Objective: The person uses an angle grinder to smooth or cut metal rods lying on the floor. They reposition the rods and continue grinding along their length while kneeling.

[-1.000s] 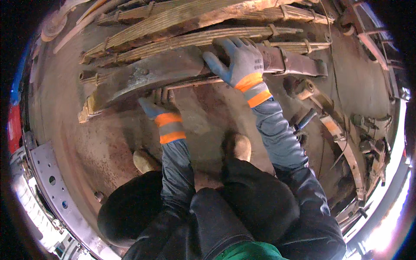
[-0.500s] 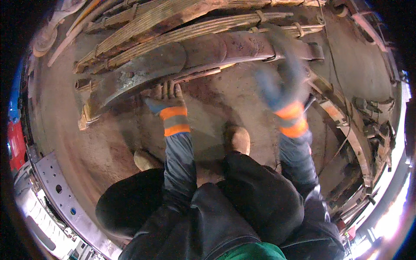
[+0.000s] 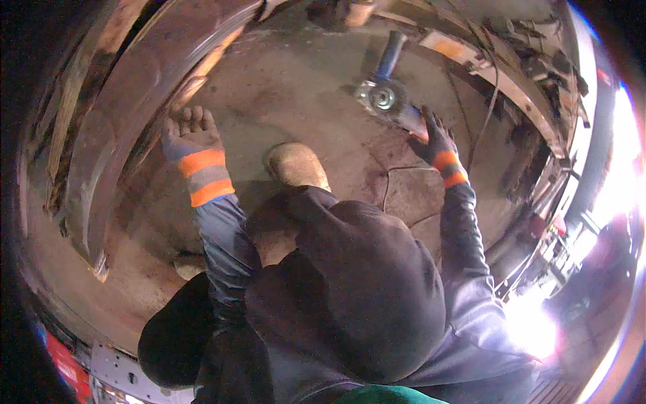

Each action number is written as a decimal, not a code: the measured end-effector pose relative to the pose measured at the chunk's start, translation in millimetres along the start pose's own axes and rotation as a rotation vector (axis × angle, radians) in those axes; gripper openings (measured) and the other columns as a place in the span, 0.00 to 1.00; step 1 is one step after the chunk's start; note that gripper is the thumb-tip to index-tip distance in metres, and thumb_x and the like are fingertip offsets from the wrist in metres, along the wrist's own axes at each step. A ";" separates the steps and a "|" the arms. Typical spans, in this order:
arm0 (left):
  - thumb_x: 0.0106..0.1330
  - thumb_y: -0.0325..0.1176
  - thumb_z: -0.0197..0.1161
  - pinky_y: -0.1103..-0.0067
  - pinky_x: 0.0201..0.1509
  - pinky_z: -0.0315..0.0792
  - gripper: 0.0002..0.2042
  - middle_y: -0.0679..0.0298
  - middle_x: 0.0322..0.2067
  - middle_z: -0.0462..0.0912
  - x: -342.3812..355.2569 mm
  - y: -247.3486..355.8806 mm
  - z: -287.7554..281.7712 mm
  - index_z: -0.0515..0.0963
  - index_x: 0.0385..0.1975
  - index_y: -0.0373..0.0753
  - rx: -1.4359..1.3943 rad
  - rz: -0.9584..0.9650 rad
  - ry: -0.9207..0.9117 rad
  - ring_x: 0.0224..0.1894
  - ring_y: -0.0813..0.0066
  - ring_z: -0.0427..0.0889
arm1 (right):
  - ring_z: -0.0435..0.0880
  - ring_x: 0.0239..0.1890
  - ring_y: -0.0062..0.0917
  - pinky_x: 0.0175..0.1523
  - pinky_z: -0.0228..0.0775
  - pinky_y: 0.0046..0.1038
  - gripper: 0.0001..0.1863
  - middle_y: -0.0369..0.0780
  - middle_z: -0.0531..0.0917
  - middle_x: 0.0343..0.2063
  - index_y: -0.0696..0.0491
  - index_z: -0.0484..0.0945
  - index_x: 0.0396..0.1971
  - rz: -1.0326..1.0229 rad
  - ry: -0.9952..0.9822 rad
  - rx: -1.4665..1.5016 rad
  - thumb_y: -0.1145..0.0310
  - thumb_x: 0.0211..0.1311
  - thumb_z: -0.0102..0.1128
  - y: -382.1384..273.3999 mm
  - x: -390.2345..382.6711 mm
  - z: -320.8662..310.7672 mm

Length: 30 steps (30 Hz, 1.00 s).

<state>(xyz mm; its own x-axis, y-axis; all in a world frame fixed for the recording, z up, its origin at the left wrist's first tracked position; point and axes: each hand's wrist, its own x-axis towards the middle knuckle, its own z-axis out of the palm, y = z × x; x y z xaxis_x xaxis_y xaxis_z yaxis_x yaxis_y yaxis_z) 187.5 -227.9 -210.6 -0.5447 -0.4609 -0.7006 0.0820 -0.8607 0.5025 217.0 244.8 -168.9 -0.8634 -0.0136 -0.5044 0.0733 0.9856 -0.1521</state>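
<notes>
Well, boot (image 3: pixel 299 165) between hands; left hand (image 3: pixel 192 132) loosely spread beside leaf spring (image 3: pixel 128 101); right hand (image 3: pixel 437 140) wrapped round grinder (image 3: pixel 397 108), cord (image 3: pixel 412 167) near.

Curved leaf springs (image 3: pixel 126 111) and a thin dark cord (image 3: pixel 387 182) lie on the stained brown floor (image 3: pixel 289 87) around my shoes (image 3: pixel 297 165)

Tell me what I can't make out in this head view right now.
All in the head view:
- Grip of the right hand on the angle grinder: the dark glove is small and hides the contact, so whether it is closed can't be told.
- Left shoe: mostly hidden by the dark trouser leg.
- Broad leaf spring: upper end cut off by the top edge.
- Red object: cut off by the dark fisheye rim.
</notes>
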 end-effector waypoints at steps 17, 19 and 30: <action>0.70 0.43 0.61 0.80 0.32 0.70 0.13 0.70 0.23 0.76 -75.7 -42.3 12.8 0.75 0.26 0.43 0.797 -0.245 -0.347 0.27 0.81 0.74 | 0.86 0.46 0.49 0.48 0.78 0.45 0.30 0.47 0.88 0.41 0.49 0.81 0.49 0.093 -0.188 -0.190 0.48 0.48 0.74 -53.2 43.6 -2.4; 0.68 0.40 0.66 0.77 0.34 0.72 0.11 0.69 0.24 0.79 -80.9 -28.9 -1.1 0.78 0.29 0.41 0.911 -0.199 -0.342 0.29 0.80 0.77 | 0.86 0.42 0.49 0.44 0.78 0.43 0.29 0.48 0.88 0.38 0.51 0.82 0.45 -0.007 -0.084 0.026 0.49 0.46 0.76 -60.7 30.8 -1.4; 0.62 0.32 0.73 0.69 0.52 0.78 0.29 0.60 0.46 0.81 -198.1 -16.8 37.1 0.66 0.60 0.37 0.895 -0.050 -1.194 0.48 0.68 0.82 | 0.81 0.28 0.21 0.33 0.75 0.25 0.21 0.36 0.84 0.31 0.57 0.79 0.44 -0.118 0.035 1.353 0.64 0.50 0.71 -198.8 -69.3 -115.6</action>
<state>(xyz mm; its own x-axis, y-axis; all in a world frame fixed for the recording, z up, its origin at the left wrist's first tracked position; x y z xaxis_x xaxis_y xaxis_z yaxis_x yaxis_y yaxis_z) 263.2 -114.1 -61.5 -0.9116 0.3896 -0.1310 -0.2422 -0.2516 0.9370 204.6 69.2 -5.4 -0.9091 -0.0617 -0.4121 0.4101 0.0427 -0.9111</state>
